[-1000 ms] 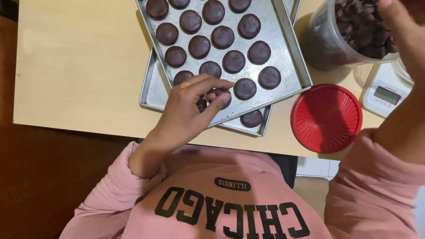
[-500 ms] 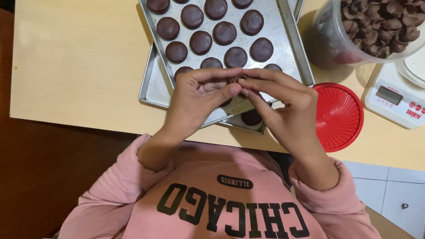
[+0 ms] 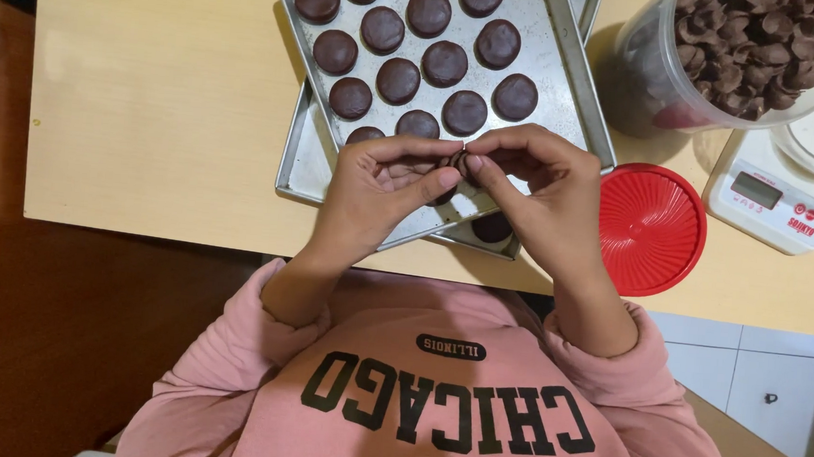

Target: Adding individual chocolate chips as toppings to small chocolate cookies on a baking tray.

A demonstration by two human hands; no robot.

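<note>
My left hand (image 3: 376, 193) and my right hand (image 3: 535, 195) meet fingertip to fingertip over the near edge of a metal baking tray (image 3: 555, 53). Between the fingertips sits a small dark chocolate piece (image 3: 458, 159), pinched by both hands. The tray holds several round dark chocolate discs (image 3: 445, 62) in rows. One more disc (image 3: 491, 227) lies on the lower tray's near edge, below my right hand. My palms hide part of the tray's front row.
A clear plastic tub of dark chocolate pieces (image 3: 759, 48) stands at the back right, with its red lid (image 3: 650, 228) lying on the wooden table (image 3: 149, 96). A white kitchen scale (image 3: 772, 202) with a clear bowl sits at the far right. A second tray lies under the first.
My right hand came down from the tub of chocolate pieces and joined my left hand over the tray's near edge; both now pinch a small piece together.
</note>
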